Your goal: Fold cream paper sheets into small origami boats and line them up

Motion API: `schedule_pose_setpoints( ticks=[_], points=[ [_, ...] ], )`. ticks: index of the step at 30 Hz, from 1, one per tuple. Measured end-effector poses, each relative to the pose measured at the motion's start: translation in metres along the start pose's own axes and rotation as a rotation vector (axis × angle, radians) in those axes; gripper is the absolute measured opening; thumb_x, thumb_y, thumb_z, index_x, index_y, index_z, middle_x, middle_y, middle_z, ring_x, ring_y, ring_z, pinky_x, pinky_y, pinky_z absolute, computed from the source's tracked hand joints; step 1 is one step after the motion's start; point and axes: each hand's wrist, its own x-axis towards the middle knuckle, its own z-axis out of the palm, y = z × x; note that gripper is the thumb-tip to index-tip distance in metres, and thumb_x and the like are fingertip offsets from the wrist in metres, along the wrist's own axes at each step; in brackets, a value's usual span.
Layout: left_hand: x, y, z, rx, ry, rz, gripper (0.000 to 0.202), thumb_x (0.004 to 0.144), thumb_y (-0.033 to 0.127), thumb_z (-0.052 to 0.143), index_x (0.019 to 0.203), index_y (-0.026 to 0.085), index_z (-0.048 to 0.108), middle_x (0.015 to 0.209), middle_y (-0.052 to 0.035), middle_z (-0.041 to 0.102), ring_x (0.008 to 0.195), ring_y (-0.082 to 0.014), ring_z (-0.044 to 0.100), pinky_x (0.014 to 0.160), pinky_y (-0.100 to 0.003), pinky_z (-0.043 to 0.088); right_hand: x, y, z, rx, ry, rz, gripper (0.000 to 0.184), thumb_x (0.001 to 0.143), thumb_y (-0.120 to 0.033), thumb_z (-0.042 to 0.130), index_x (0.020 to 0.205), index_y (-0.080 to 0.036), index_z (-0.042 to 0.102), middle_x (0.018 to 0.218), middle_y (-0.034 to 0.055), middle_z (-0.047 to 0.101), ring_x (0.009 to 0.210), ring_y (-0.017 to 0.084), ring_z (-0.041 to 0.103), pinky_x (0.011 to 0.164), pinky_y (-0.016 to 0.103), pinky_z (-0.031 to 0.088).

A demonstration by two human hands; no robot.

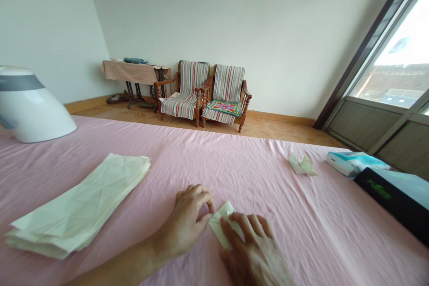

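Note:
A small folded piece of pale green paper (219, 228) lies on the pink cloth in front of me. My left hand (191, 214) is at its left corner, thumb and forefinger curved together with their tips at the paper's edge. From the right, my right hand (256, 246) lies over the paper, its fingers spread and resting on top; they hide the paper's right part. To the left is a stack of creased pale green sheets (87, 201). A folded paper shape with upright points (303, 165) sits farther off at the right.
A white and grey kettle (43, 111) stands at the table's far left. On the right are a blue and white tissue pack (355, 161) and a black box (385, 196). Beyond the pink-covered table (187, 156) stand two wooden armchairs (197, 114) and a cloth-covered sewing table (130, 71).

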Motion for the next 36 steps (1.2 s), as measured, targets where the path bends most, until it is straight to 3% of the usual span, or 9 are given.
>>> schedule_pose_setpoints(
  ticks=[5, 9, 15, 23, 28, 32, 36],
  points=[
    [-0.008, 0.001, -0.003, -0.130, 0.056, 0.163, 0.039, 0.075, -0.009, 0.044, 0.093, 0.020, 0.062, 0.094, -0.0018, 0.062, 0.095, -0.0184, 0.055, 0.086, -0.032, 0.042, -0.002, 0.006, 0.000, -0.037, -0.032, -0.078, 0.043, 0.086, -0.035, 0.060, 0.127, -0.023, 0.055, 0.111, 0.0067, 0.065, 0.087, 0.024, 0.061, 0.077, 0.039, 0.046],
    [-0.013, 0.008, -0.003, -0.093, -0.056, 0.292, 0.055, 0.076, -0.011, 0.039, 0.112, 0.023, 0.063, 0.100, -0.0025, 0.063, 0.097, -0.0187, 0.054, 0.090, -0.033, 0.043, -0.002, 0.006, -0.002, -0.025, -0.016, -0.082, 0.043, 0.086, -0.033, 0.060, 0.127, -0.022, 0.055, 0.113, 0.0058, 0.066, 0.088, 0.023, 0.062, 0.077, 0.037, 0.047],
    [-0.014, 0.009, -0.002, 0.037, -0.157, 0.309, 0.045, 0.092, 0.000, 0.045, 0.125, 0.027, 0.058, 0.105, -0.0039, 0.060, 0.098, -0.0204, 0.052, 0.090, -0.034, 0.044, 0.002, 0.001, -0.006, 0.001, 0.099, -0.090, 0.029, 0.091, -0.030, 0.050, 0.116, -0.018, 0.061, 0.103, 0.0045, 0.070, 0.082, 0.021, 0.064, 0.076, 0.036, 0.047],
    [-0.014, 0.004, 0.002, 0.238, -0.178, 0.373, 0.044, 0.096, 0.009, 0.048, 0.136, 0.026, 0.047, 0.108, -0.0051, 0.059, 0.098, -0.0235, 0.049, 0.091, -0.039, 0.041, 0.001, 0.003, -0.006, -0.006, 0.079, -0.131, 0.032, 0.089, -0.027, 0.054, 0.119, -0.017, 0.059, 0.107, 0.0054, 0.069, 0.083, 0.020, 0.064, 0.078, 0.036, 0.046],
    [-0.014, 0.003, 0.003, 0.330, -0.182, 0.389, 0.036, 0.096, 0.013, 0.049, 0.131, 0.026, 0.052, 0.108, -0.0055, 0.058, 0.098, -0.0241, 0.050, 0.090, -0.040, 0.040, -0.002, 0.008, -0.004, 0.163, 0.069, 0.009, 0.018, 0.087, -0.016, 0.052, 0.101, -0.021, 0.062, 0.097, 0.0033, 0.069, 0.082, 0.019, 0.063, 0.074, 0.034, 0.046],
    [-0.013, 0.005, -0.001, 0.317, -0.183, 0.411, 0.035, 0.097, 0.013, 0.049, 0.130, 0.025, 0.052, 0.114, -0.0050, 0.059, 0.103, -0.0233, 0.050, 0.093, -0.039, 0.038, -0.001, 0.015, 0.000, 0.135, 0.043, 0.087, 0.036, 0.085, -0.015, 0.051, 0.120, -0.020, 0.057, 0.114, 0.0087, 0.065, 0.097, 0.023, 0.061, 0.081, 0.038, 0.047],
    [-0.010, 0.010, -0.006, 0.296, -0.210, 0.433, 0.045, 0.097, 0.011, 0.048, 0.139, 0.027, 0.043, 0.132, -0.0047, 0.056, 0.113, -0.0240, 0.048, 0.096, -0.038, 0.035, 0.003, 0.016, 0.002, 0.145, 0.010, 0.126, 0.046, 0.085, -0.013, 0.047, 0.129, -0.026, 0.053, 0.121, 0.0057, 0.063, 0.102, 0.024, 0.060, 0.083, 0.039, 0.046]
  ],
)
